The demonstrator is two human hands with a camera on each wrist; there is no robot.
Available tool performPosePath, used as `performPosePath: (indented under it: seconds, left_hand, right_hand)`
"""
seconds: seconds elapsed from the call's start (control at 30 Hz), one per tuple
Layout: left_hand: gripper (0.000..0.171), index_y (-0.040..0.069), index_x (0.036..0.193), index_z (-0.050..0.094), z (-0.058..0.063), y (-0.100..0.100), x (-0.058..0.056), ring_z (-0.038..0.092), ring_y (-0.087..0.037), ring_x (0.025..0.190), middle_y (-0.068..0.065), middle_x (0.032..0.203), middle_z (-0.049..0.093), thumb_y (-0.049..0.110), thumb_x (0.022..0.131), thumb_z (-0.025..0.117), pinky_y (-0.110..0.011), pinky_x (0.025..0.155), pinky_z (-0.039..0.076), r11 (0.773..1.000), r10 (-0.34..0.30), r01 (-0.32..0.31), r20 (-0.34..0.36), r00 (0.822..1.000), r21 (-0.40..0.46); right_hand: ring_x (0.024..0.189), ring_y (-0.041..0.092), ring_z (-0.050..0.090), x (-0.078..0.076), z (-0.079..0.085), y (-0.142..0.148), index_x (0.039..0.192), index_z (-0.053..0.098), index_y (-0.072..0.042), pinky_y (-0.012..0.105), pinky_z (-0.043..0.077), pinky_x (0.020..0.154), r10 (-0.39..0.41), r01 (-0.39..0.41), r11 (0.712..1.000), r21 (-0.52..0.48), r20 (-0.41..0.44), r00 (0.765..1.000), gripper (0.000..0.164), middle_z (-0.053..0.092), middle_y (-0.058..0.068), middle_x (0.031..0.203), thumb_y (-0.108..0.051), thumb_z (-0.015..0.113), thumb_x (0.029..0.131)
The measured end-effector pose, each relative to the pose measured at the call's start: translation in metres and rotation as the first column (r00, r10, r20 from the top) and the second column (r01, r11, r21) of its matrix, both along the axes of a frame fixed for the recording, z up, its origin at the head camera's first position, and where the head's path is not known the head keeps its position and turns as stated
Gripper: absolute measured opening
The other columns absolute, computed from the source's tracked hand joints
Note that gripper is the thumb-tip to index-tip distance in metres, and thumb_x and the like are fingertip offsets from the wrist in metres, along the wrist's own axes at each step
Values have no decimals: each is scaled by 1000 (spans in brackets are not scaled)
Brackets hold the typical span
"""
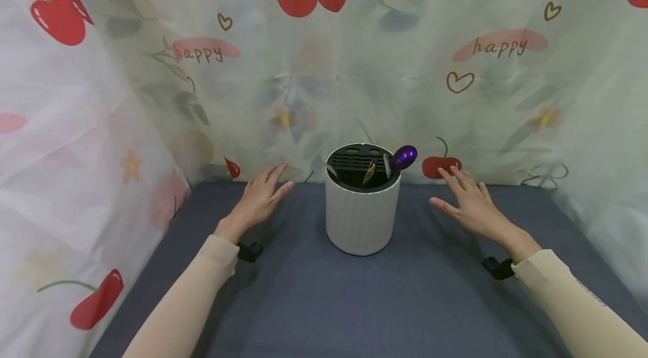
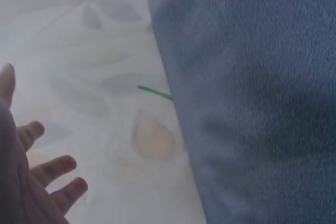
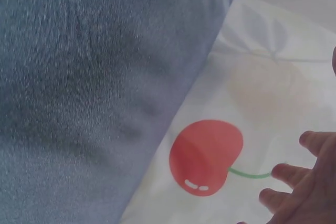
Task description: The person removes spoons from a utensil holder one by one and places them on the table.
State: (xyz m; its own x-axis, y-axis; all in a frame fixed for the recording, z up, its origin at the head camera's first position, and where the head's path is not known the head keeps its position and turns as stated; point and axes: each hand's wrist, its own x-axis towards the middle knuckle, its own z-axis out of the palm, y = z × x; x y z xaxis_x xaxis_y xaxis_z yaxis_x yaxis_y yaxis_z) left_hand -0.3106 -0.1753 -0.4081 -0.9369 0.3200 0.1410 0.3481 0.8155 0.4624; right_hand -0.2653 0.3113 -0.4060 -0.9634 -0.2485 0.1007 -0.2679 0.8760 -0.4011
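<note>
Fingers of the left hand (image 1: 258,199) are spread and fairly straight, thumb apart, nothing between them. Fingers of the right hand (image 1: 473,209) are likewise spread, thumb standing off toward the middle; nothing held.

Location: white container (image 1: 361,226) stands upright near the far edge of the dark grey-blue tabletop (image 1: 364,301), between the two hands and touching neither. Its outer wall is cylindrical, with faint vertical ribbing. Top carries a black slotted insert (image 1: 354,160); two oval holes toward the back, parallel slats in front of them.

Contents: purple spoon-shaped piece (image 1: 405,157), glossy, leans out over the right rim. Gold-toned piece (image 1: 370,173) stands tilted near the middle. Silvery piece (image 1: 331,170) shows at the left rim; pale piece (image 1: 387,166) sits just beside the purple one. Lower ends of all four hidden; exact types cannot be told.

Wrists: black strap (image 1: 250,252) on the left, second strap (image 1: 498,268) on the right, both next to cream sleeves (image 1: 582,299).

Background: pale printed curtain (image 1: 334,59) behind and at both sides, bearing cherries, hearts, flowers and the word "happy". Right fingertips overlap a printed cherry (image 1: 435,169) in the head view. Both wrist views catch the container's lower wall at the top edge.
</note>
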Motion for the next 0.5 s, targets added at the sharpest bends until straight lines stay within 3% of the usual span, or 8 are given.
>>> performPosePath:
  seconds: [0.27, 0.5]
  left_hand:
    - [70, 26, 169, 18, -1, 6, 6, 26, -42, 153, -15, 170, 20, 56, 110, 39, -68, 119, 25, 991, -75, 77, -17, 997, 112]
    - [67, 32, 169, 16, -2, 12, 17, 25, -40, 154, -12, 171, 18, 53, 111, 42, -68, 118, 28, 972, -133, 128, 15, 991, 199]
  right_hand:
    - [154, 54, 6, 7, 2, -9, 169, 9, -12, 77, 1, 117, 34, -35, 996, -76, -15, 999, 89, 7, 27, 170, -52, 58, 105]
    - [154, 53, 6, 18, 0, -16, 169, 9, -15, 76, -3, 118, 73, -72, 977, -201, -4, 997, 87, 4, 24, 172, -46, 60, 106]
